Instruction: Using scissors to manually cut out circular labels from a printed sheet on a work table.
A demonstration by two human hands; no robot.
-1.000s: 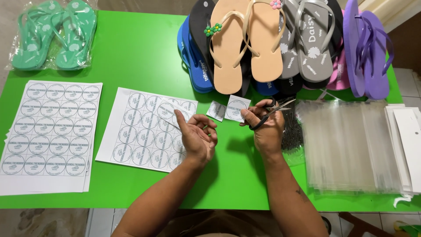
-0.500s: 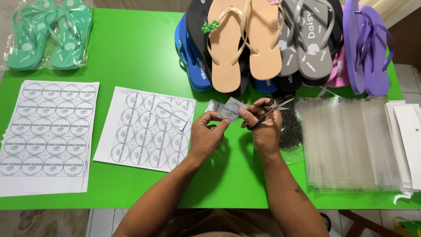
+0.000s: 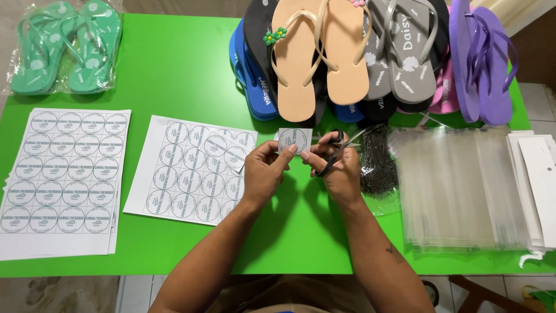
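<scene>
Forearms: both come in from the 6 o'clock edge and meet near the middle of the green worktop (image 3: 174, 75).
Left hand (image 3: 263, 177): clenched on a small cut paper label (image 3: 294, 139), thumb and fingers pinching its lower left edge; the label stands just at 12 o'clock of the fingertips, above the worktop.
Right hand (image 3: 339, 174): closed around black-handled scissors (image 3: 337, 148), fingers through the loops, and its fingertips also touch the label's lower right edge; the blades point toward 2 o'clock, and I cannot tell whether they are parted.
Cut sheet (image 3: 191, 171): white sheet of round printed labels, just at 9 o'clock of the left hand, with part of its right side already cut away.
Full sheets (image 3: 61, 179): a stack of like sheets farther out at 9 o'clock, near the worktop's left edge.
Dark bundle (image 3: 377, 165): a clear bag of small black pieces, just at 3 o'clock of the right hand.
Clear bags (image 3: 463, 185): a flat pile of transparent sleeves at 3 o'clock, beyond the dark bundle.
White cards (image 3: 538, 179): a stack at the far 3 o'clock edge, beside the clear bags.
Flip-flops (image 3: 370, 52): a heap at 12 to 1 o'clock, blue, black, beige, grey, pink and purple, overlapping one another.
Green pair (image 3: 66, 49): bagged green flip-flops at 10 o'clock, in the far left corner.
</scene>
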